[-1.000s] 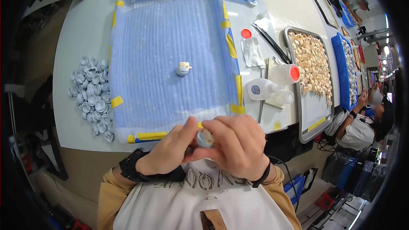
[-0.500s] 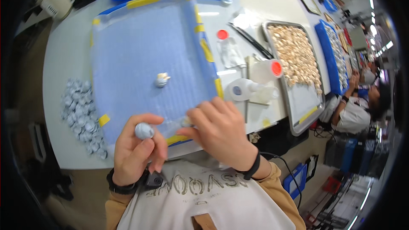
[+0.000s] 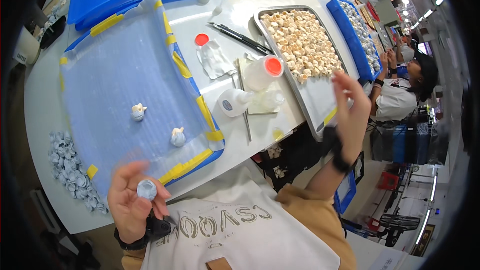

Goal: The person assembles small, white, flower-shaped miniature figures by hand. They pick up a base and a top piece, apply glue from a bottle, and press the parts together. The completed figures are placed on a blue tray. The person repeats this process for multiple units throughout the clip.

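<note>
Pinching a rounded, pale-blue petalled piece: left hand has thumb and fingers closed on its sides, likely a light grip so the thin shell doesn't crush; can't tell which way any hollow faces. Right hand is motion-blurred at the right edge of a shallow silver metal tray; can't tell if its fingers hold anything. Small cream hollow cups fill that tray's far end, presumably walled in so they don't roll. Two cream-topped blue balls sit apart on a blue tray lined with pale-blue sheet; yellow tape probably pins the liner. Loose pale-blue petal shells are heaped left of it on the white counter, left-hand side. White squeeze bottle stands between trays, plausibly for reach from both.
</note>
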A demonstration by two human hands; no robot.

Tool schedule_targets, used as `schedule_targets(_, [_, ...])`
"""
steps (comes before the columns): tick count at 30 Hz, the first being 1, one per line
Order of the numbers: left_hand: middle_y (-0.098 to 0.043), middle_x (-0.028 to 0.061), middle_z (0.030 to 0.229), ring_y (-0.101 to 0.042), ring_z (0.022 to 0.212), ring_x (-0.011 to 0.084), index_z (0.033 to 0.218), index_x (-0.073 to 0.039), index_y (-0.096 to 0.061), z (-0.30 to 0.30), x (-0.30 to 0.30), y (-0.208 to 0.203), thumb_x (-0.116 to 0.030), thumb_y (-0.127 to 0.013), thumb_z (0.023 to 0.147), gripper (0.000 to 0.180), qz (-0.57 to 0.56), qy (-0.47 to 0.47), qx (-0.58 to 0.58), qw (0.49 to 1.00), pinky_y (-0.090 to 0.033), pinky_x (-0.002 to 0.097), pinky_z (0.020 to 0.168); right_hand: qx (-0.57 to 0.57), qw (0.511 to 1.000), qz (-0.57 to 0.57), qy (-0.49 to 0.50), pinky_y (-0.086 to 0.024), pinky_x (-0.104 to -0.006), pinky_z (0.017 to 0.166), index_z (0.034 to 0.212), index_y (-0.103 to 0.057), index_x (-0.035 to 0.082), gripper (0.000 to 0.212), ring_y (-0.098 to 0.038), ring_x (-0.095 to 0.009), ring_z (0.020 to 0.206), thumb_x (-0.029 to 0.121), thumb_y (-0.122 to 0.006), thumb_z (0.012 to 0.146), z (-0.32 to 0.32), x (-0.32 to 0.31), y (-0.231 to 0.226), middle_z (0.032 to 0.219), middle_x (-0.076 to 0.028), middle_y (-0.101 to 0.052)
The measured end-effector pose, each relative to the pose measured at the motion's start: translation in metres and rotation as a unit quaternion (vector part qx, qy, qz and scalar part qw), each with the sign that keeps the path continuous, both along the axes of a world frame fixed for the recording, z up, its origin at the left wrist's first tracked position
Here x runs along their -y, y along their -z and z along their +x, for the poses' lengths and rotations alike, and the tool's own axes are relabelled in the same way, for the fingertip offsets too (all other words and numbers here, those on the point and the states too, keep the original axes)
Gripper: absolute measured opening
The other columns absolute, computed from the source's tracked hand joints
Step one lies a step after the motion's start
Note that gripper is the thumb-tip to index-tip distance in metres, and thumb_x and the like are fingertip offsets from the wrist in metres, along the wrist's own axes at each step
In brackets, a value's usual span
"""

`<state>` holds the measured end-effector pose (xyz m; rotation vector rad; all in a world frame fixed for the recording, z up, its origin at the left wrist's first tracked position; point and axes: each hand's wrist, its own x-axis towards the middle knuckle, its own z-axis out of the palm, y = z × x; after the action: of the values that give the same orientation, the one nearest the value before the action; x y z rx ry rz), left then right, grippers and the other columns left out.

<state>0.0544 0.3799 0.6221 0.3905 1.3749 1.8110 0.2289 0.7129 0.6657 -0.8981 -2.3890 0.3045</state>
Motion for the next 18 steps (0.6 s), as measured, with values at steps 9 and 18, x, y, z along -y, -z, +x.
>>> schedule_targets(9, [-0.059,0.022,0.106,-0.064,0.078,0.0198,0.118,0.009,-0.048,0.005,-0.02,-0.007,-0.007,-0.057,0.082,0.04,-0.014,-0.058,-0.033,0.998,-0.052,0.0237,0.065,0.229,0.97,0.005,0.084,-0.048,-0.0348,0.073,0.096,-0.061,0.001,0.029,-0.061,-0.03,0.079,0.01,-0.068,0.07,0.099,-0.183,0.071,0.088,-0.017,-0.062])
schedule_targets(18, [-0.052,0.0192,0.111,-0.063,0.079,0.0194,0.109,0.009,-0.057,-0.003,-0.013,-0.013,0.01,-0.05,0.082,0.028,0.001,0.161,0.062,0.985,-0.053,0.0269,0.066,0.076,0.991,0.093,0.054,-0.045,-0.0303,0.062,0.094,-0.06,0.0,0.015,-0.058,-0.02,0.07,0.003,-0.058,0.08,0.046,-0.08,0.009,0.083,-0.011,-0.06])
